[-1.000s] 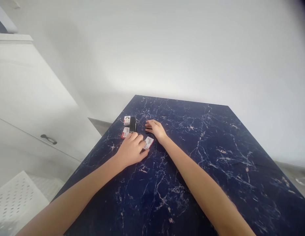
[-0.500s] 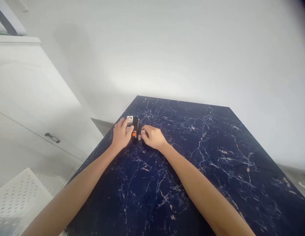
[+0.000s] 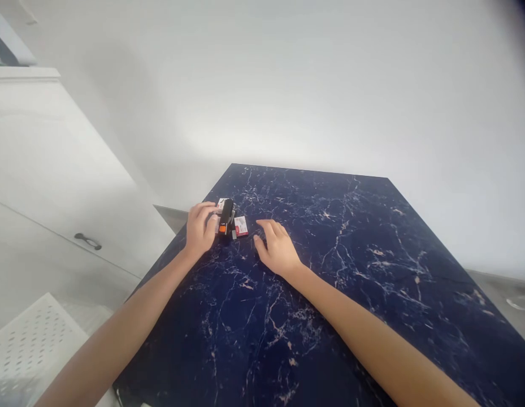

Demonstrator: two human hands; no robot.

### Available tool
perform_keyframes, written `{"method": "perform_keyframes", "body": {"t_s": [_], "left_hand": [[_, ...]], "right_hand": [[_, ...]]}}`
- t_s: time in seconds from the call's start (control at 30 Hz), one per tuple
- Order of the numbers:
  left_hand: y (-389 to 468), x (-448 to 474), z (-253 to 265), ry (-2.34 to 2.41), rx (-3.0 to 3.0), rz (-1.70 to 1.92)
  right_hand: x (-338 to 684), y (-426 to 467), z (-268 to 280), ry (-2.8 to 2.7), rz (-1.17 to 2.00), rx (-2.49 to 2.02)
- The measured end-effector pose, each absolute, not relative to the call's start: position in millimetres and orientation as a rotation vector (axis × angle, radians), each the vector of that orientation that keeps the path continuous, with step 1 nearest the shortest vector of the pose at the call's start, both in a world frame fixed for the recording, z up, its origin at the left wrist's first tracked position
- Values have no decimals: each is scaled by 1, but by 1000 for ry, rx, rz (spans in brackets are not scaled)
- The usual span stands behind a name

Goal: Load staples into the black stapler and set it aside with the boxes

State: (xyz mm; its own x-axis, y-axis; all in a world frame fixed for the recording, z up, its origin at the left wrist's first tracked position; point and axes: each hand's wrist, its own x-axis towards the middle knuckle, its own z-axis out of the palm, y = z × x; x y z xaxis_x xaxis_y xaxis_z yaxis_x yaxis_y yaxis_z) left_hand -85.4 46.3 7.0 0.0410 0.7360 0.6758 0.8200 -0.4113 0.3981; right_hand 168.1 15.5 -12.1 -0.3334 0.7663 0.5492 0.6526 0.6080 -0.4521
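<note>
A black object with an orange end [image 3: 225,217], shaped like a stapler, lies on the dark blue marbled table [image 3: 262,316]. Just right of it is a small red and white box [image 3: 241,225]. Another small white box [image 3: 221,204] shows at its far left, partly behind my fingers. My left hand [image 3: 200,227] curves loosely beside these things with thumb and fingers apart; its fingertips are at the white box, though contact is hard to tell. To the right of the red and white box, my right hand [image 3: 276,245] rests over the table, fingers apart, holding nothing. A narrow grey piece [image 3: 234,232] sits between the black object and the red and white box.
A white wall [image 3: 313,85] stands behind the table's far edge. On the left are a white cabinet [image 3: 54,158] with a dark handle [image 3: 88,241] and, lower down, a white perforated piece [image 3: 29,345].
My right hand has drawn back to the right, off the red and white box, which now shows. My left hand has loosened and shifted slightly left. The black object now lies more slanted.
</note>
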Motion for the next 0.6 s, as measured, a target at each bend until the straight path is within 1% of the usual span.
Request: {"method": "perform_keyframes", "body": {"t_s": [0.1, 0.17, 0.33, 0.47, 0.6], "left_hand": [[35, -43, 18, -1465, -2362, -1265], [33, -3, 22, -1315, -2579, -1158], [47, 86, 9, -1131, -2903, -886], [55, 110, -7, -998, -3079, -700], [54, 109, -8, -855, -3183, -595]], "right_hand": [[198, -5, -13, -2049, 143, -1086], [219, -8, -13, -2027, 107, -1096], [266, 13, -13, -2120, 45, -1144], [281, 26, -14, -2253, 168, -1173], [280, 25, -12, -2355, 262, -1166]]}}
